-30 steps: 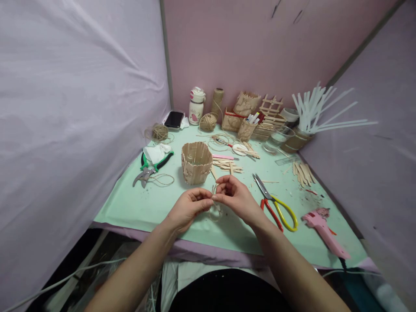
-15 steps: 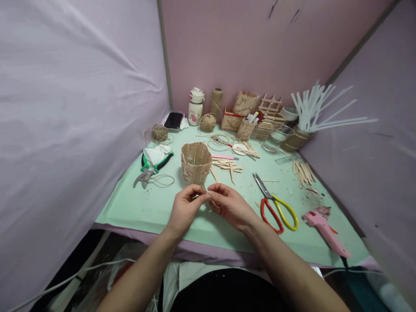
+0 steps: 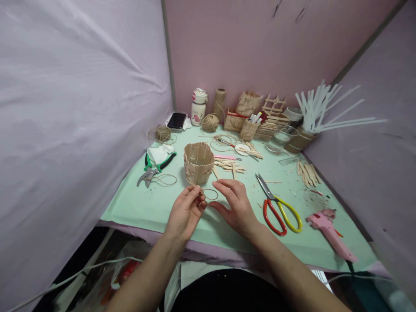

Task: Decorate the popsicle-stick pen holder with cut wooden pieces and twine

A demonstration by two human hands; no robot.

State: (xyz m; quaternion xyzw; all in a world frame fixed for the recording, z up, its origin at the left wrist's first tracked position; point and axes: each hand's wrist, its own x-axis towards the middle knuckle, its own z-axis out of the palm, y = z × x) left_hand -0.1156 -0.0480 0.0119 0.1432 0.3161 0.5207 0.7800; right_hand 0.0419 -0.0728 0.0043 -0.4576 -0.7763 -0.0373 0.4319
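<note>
Between the thumb and fingers of my left hand (image 3: 186, 210) is a piece of twine (image 3: 212, 194), pinched so that a small loop sticks out to the right. My right hand (image 3: 234, 207) is just beside the loop, its thumb and fingers spread apart and holding nothing. Right behind my left hand stands a cup-shaped basket (image 3: 199, 164) made of wooden sticks, open at the top. Scissors (image 3: 272, 201) with one red and one yellow handle lie to the right of my right hand.
Green-handled pruning shears (image 3: 152, 170) lie at left, a pink glue gun (image 3: 333, 236) at right. Wooden sticks (image 3: 229, 164) are scattered behind. Along the back stand a bottle (image 3: 199, 108), a twine ball (image 3: 210, 123), stick-built containers (image 3: 235, 120) and a jar of white glue sticks (image 3: 302, 138).
My right hand has let go of the twine, moved a little right and opened. My left hand has turned palm-up, and a twine loop now shows from it. The view has shifted slightly.
</note>
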